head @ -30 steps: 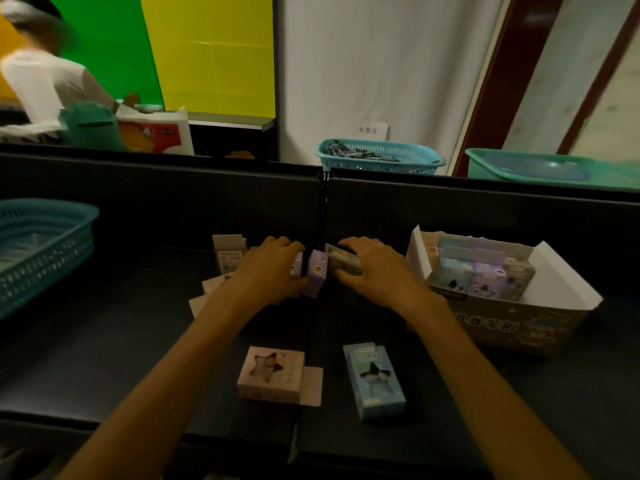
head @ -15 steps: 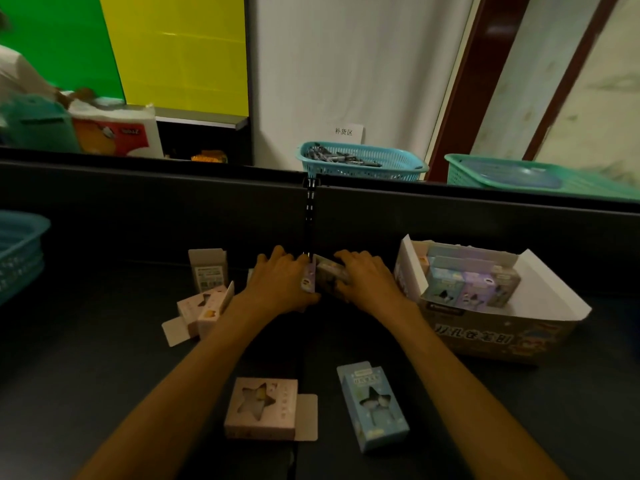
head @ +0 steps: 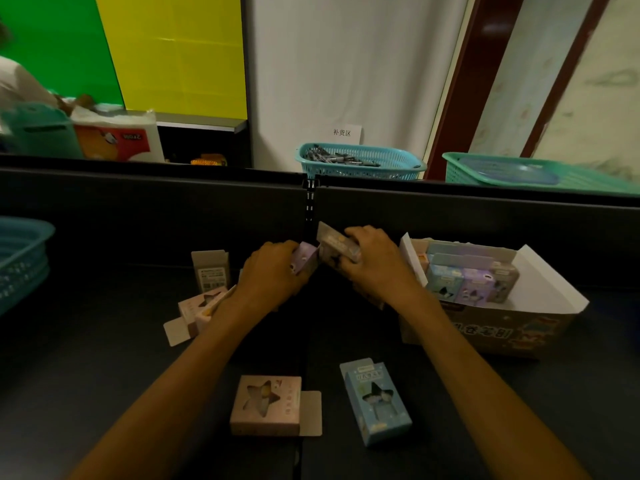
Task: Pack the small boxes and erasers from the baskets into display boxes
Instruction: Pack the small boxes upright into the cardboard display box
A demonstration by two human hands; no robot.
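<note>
My left hand [head: 273,275] grips a small purple box [head: 304,259] at the middle of the black table. Right beside it, my right hand [head: 372,268] grips a greyish small box [head: 337,242], tilted and touching the purple one. To the right stands an open cardboard display box [head: 540,327] with several pastel small boxes [head: 467,277] upright inside. Near me lie a pink star-window box [head: 265,405] with its flap open and a blue box [head: 375,400]. More pink boxes [head: 197,306] and an upright grey box [head: 210,271] sit left of my left hand.
A teal basket [head: 20,258] stands at the table's left edge. A black partition [head: 450,216] rises behind my hands. Beyond it are a teal basket of dark items [head: 360,162], a green basket [head: 519,173], and a person at far left.
My right hand has lifted and tilted its box upward against the purple box. The camera view has shifted slightly; the boxes on the table stay put.
</note>
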